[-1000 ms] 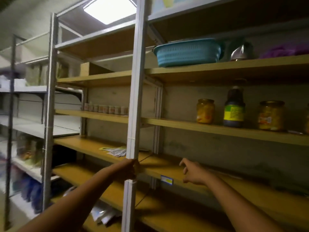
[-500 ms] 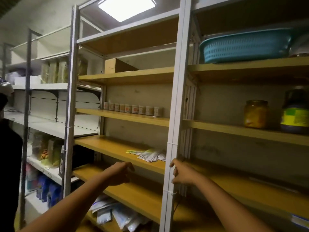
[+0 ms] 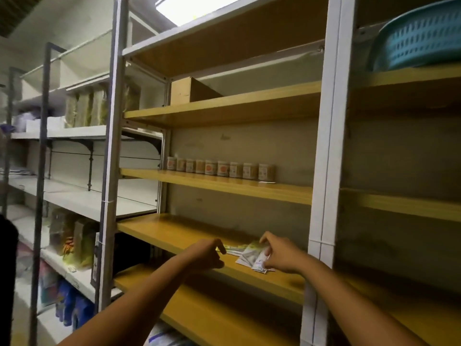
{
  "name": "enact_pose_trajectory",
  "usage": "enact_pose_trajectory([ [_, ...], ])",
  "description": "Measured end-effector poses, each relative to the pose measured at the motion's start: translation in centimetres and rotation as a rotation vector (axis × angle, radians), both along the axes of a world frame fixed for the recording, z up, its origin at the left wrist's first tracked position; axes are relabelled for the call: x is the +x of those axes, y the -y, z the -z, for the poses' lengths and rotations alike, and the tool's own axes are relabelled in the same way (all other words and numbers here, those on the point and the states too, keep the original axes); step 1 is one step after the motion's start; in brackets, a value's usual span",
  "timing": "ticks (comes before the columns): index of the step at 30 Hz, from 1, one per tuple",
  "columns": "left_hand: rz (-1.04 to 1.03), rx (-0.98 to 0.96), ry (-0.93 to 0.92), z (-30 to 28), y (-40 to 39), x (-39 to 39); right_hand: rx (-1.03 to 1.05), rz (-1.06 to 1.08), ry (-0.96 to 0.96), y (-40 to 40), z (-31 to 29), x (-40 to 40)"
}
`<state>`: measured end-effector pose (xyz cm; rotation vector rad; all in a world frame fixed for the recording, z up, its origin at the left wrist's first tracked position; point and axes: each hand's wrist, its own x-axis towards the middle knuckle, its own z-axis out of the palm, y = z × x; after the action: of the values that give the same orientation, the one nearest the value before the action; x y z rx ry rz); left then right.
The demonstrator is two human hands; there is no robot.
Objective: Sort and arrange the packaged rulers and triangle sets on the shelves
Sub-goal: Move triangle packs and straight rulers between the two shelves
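Packaged rulers and triangle sets lay in a small fanned heap on the yellow shelf, close to its front edge and directly under the right hand. That grip was clamped on the heap: thumb and curled fingers pinched the near packets at their right end, the wrist rising just in front of the white upright post. The left hand hovered just to the left of the heap, at the shelf's front lip, fingers curled inward with the tips close to the leftmost packet; whether they touched it could not be told, and nothing showed inside that grip. Above both hands, one shelf up, a row of small jars stood against the back wall. Higher again and to the left of the left hand sat a brown cardboard box. Far up and to the right of the right hand, beyond the post, a teal plastic basket rested on its own shelf. Below the hands, at the bottom edge of the view, more clear packets lay on a lower shelf, too blurred to identify.
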<state>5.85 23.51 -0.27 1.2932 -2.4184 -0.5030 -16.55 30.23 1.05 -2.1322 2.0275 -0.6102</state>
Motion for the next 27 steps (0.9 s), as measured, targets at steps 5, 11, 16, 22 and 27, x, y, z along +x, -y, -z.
enact_pose_trajectory([
  [5,0.054,0.082,0.012,1.5,5.3,-2.2,0.022,0.071,-0.040,3.7,0.6,0.1],
  [11,0.092,0.041,0.163,3.1,12.0,-6.5,-0.082,0.273,0.029,6.5,-0.3,-1.5],
  [16,0.100,-0.148,0.175,4.7,16.0,-10.0,-0.068,0.432,0.090,7.6,0.2,-2.1],
  [22,0.114,-0.133,0.112,5.0,17.5,-11.4,-0.105,0.590,0.128,6.9,0.5,-2.6],
  [27,0.124,0.077,-0.002,4.5,18.1,-11.1,-0.139,0.629,0.143,6.4,0.5,-2.1],
])
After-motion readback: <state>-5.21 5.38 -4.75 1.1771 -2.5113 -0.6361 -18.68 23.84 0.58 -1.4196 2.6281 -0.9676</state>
